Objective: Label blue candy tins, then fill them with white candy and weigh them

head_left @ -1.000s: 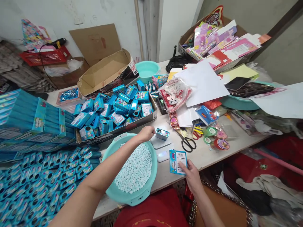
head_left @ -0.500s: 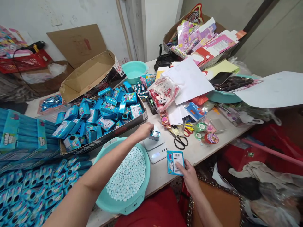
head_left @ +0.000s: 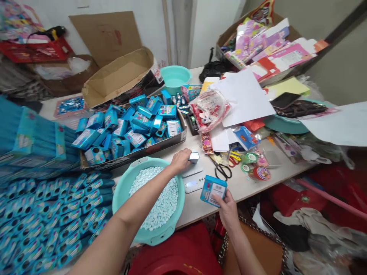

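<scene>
My left hand (head_left: 181,160) reaches across the mint-green basin and has its fingers closed on a small rectangular metal container (head_left: 194,157) with a pale top. That container is over the far plate of a white digital scale (head_left: 192,184); whether it touches the plate I cannot tell. In my right hand (head_left: 228,204) is a flat blue printed box (head_left: 214,191), gripped between thumb and fingers at its lower right, near the scale's front end. Pale blue-white pellets fill much of the basin (head_left: 180,206).
A long carton (head_left: 134,152) heaped with blue boxes lies behind the basin. Stacked blue boxes (head_left: 57,214) with round holes crowd the left. Black-handled scissors (head_left: 223,172), tape rolls (head_left: 252,157) and paper sheets (head_left: 243,97) lie right of the scale. Behind stands an empty cardboard box (head_left: 123,76).
The view has shifted, so the table's things appear farther right and higher. The blue box in my right hand has tilted slightly. My left hand keeps its hold on the metal container.
</scene>
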The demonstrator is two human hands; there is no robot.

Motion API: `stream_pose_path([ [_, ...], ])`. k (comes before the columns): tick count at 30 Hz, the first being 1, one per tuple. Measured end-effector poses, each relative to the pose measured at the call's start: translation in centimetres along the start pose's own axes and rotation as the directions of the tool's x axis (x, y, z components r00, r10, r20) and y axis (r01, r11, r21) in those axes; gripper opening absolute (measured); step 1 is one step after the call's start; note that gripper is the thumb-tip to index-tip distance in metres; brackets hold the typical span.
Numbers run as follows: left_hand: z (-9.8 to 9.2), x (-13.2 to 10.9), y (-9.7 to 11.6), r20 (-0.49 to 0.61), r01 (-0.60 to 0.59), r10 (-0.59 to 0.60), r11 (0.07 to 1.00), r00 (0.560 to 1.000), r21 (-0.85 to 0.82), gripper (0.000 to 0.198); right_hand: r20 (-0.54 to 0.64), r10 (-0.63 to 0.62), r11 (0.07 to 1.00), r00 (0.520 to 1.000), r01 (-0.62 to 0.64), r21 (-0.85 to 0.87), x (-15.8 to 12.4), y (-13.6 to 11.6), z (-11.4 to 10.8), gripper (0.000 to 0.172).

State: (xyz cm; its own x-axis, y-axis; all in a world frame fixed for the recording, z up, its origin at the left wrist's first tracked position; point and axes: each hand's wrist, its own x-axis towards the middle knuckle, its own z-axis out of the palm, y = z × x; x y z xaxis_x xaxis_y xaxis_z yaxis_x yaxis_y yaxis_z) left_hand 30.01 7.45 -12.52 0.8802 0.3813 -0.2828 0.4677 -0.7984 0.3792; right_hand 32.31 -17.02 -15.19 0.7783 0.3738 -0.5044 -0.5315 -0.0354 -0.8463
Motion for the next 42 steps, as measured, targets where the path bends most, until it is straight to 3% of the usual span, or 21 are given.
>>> stream_pose_path([
  [2,-1.3,-2.9,-0.7,-0.138,0.091,-0.102,0.993,0.985,-0.079,0.033,-0.006,0.089,0.993,0.996,-0.089,0.081,0.1,-0.2,0.1,0.048],
  [5,-4.9,-10.7,-2.9,-0.330,0.127,-0.197,0.967,0.923,-0.220,0.040,0.001,0.231,0.966,0.973,-0.229,0.120,0.5,-0.1,-0.3,0.045],
  [7,-7.4,-17.6,-4.5,-0.340,0.153,-0.248,0.947,0.907,-0.283,0.042,-0.011,0.305,0.948,0.952,-0.303,0.098,0.8,0.4,-0.9,0.041],
  [9,-8.5,-24.6,-5.8,-0.211,0.287,-0.365,0.901,0.907,-0.327,0.040,-0.042,0.392,0.918,0.919,-0.389,0.075,0.9,1.1,-1.6,0.037],
  [10,-8.3,-27.8,-6.3,-0.099,0.368,-0.420,0.868,0.902,-0.333,0.036,-0.057,0.441,0.897,0.896,-0.437,0.068,0.9,1.4,-2.0,0.035],
  [12,-6.1,-33.0,-7.2,0.080,0.539,-0.540,0.796,0.838,-0.274,0.035,-0.067,0.526,0.850,0.848,-0.524,0.052,0.7,2.0,-2.8,0.031],
  [14,-2.0,-36.4,-7.8,0.124,0.660,-0.649,0.731,0.751,-0.170,0.037,-0.055,0.572,0.820,0.819,-0.572,0.020,0.5,2.5,-3.3,0.026],
  [16,2.8,-38.1,-8.1,0.100,0.720,-0.713,0.688,0.694,-0.089,0.032,-0.049,0.594,0.803,0.803,-0.595,-0.005,0.3,2.9,-3.3,0.021],
  [19,8.8,-38.8,-8.8,-0.093,0.763,-0.758,0.645,0.646,0.043,0.028,-0.094,0.638,0.768,0.764,-0.640,0.021,-0.1,3.1,-2.2,0.013],
  [21,11.1,-38.8,-9.6,-0.262,0.765,-0.723,0.631,0.639,0.128,0.030,-0.136,0.655,0.754,0.744,-0.654,0.052,-0.5,3.0,-1.2,0.008],
  [25,13.3,-38.4,-11.6,-0.519,0.788,-0.620,0.583,0.588,0.196,0.036,-0.153,0.615,0.786,0.773,-0.617,0.037,-0.9,2.8,-0.1,0.006],
  [28,13.8,-38.3,-12.3,-0.583,0.779,-0.560,0.585,0.589,0.226,0.038,-0.129,0.566,0.821,0.814,-0.570,0.004,-0.6,3.0,-0.5,0.007],
  [31,13.1,-38.5,-12.1,-0.617,0.722,-0.465,0.642,0.635,0.259,0.040,-0.105,0.502,0.865,0.859,-0.499,0.053,-0.3,3.4,-1.0,0.008],
  [33,11.9,-38.4,-11.9,-0.665,0.642,-0.346,0.720,0.662,0.265,0.043,-0.110,0.492,0.870,0.864,-0.486,0.082,-0.3,3.7,-1.0,0.010],
  [37,8.8,-35.1,-11.8,-0.696,0.381,-0.141,0.902,0.704,0.202,0.040,-0.187,0.443,0.883,0.877,-0.463,-0.078,-0.8,4.0,-0.6,0.019],
  [39,7.5,-31.7,-12.0,-0.610,0.256,-0.122,0.957,0.783,0.138,0.034,-0.205,0.383,0.887,0.901,-0.420,-0.190,-1.3,3.7,-0.8,0.028],
  [41,6.9,-27.8,-12.0,-0.416,0.210,-0.160,0.975,0.895,0.077,0.035,-0.233,0.270,0.863,0.934,-0.342,-0.372,-1.7,3.1,-1.3,0.037],
  [42,6.8,-26.0,-11.8,-0.303,0.239,-0.213,0.970,0.929,0.051,0.038,-0.233,0.190,0.816,0.954,-0.285,-0.503,-1.8,2.6,-1.6,0.041],
])
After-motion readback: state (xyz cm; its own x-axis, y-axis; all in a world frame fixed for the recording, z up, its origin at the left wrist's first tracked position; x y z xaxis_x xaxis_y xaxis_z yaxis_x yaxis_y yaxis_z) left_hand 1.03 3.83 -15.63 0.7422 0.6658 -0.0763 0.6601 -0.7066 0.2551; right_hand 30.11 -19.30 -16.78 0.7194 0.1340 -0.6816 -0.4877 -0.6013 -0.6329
